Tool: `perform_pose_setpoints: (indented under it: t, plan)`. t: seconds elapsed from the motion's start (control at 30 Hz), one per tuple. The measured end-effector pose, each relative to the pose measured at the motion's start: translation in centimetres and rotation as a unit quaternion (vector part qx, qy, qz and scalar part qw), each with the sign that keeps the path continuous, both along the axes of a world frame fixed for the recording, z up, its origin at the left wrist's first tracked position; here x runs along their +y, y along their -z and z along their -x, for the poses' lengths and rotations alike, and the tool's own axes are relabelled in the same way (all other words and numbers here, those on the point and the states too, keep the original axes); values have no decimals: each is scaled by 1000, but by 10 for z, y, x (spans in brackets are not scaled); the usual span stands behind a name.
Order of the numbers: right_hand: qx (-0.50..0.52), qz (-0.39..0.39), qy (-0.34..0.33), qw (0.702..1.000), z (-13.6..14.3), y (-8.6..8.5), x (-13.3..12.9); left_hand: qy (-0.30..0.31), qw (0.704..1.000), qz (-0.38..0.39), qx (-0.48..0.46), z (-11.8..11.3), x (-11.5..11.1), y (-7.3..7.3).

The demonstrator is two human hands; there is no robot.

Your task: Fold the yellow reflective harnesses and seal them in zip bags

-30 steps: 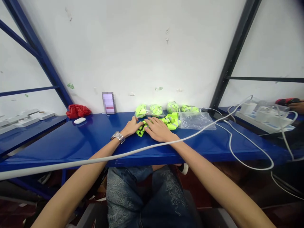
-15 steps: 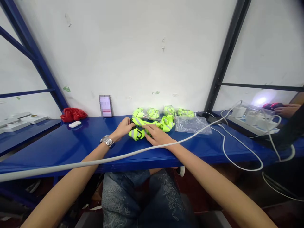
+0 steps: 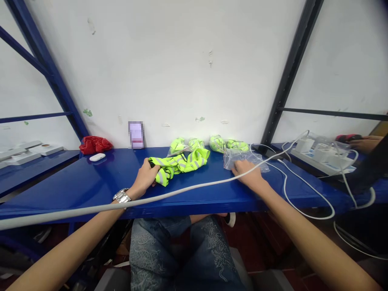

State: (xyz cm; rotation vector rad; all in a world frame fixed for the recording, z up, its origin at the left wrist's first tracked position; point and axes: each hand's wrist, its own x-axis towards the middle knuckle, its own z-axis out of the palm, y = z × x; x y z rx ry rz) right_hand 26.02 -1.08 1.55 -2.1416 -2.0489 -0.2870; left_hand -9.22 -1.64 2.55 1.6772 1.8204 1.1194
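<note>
A: Neon-yellow vest [image 3: 178, 163] with grey reflective stripes lies loosely folded on the blue shelf [image 3: 91, 182], near its middle. Left hand [image 3: 145, 178] is closed on the vest's near-left end, fingers curled over the fabric; a metal watch [image 3: 121, 197] sits on that wrist.

B: Right hand?

A: Right hand [image 3: 247, 176] rests flat, fingers spread, on the near edge of a clear plastic bag [image 3: 242, 159], just right of the vest and apart from it.

B: Surroundings?

A: Bagged yellow vests [image 3: 209, 143] line the wall behind. White cable [image 3: 182, 192] crosses both forearms. Red cloth [image 3: 94, 144] and a white case [image 3: 97, 157] far left. Another person's hand [image 3: 363, 142] at far right, by the white chargers [image 3: 315, 150].
</note>
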Motion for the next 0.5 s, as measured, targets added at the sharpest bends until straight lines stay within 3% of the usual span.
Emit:
perform_pose_setpoints:
  t: [0.13, 0.27, 0.37, 0.5]
  plan:
    - [-2, -21, -18, 1000, 1, 5, 0, 16, 999, 22, -20, -31, -7, 7]
    - [-5, -7, -19, 1000, 8, 5, 6, 39, 999, 31, -6, -56, 1, 17]
    - [-33, 8, -20, 999, 7, 4, 9, 58, 997, 19, 53, -59, 6, 18]
    - [-46, -3, -10, 999, 1, 2, 4, 73, 984, -13, 164, -43, 6, 9]
